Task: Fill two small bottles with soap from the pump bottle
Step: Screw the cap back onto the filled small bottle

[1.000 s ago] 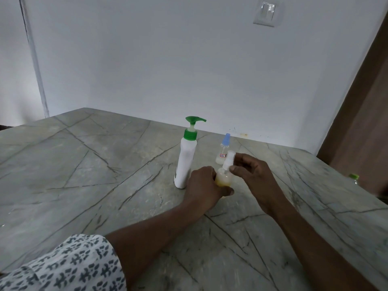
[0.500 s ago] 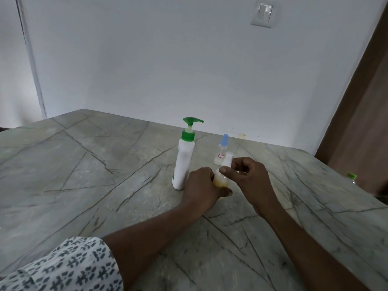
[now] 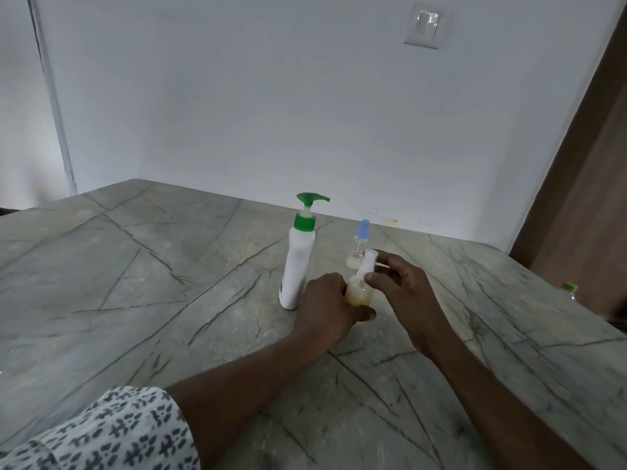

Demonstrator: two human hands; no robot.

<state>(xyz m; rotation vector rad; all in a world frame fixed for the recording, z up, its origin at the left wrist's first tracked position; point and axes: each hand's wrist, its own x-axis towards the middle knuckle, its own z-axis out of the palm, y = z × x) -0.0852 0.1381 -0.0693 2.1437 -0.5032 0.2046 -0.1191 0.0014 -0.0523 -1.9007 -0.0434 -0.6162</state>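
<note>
A white pump bottle with a green pump head stands upright on the marble table. Just right of it, my left hand grips the body of a small clear bottle holding yellowish soap. My right hand pinches that bottle's white cap at the top, and the cap leans slightly. A second small bottle with a blue cap and a small label stands behind them, untouched.
The table meets a white wall at the back. A brown wooden panel rises at the right. A small green-capped object shows beyond the table's right edge. A switch plate is on the wall.
My right hand's fingers have shifted around the white cap while my left hand kept the small bottle in place. The view has drifted slightly.
</note>
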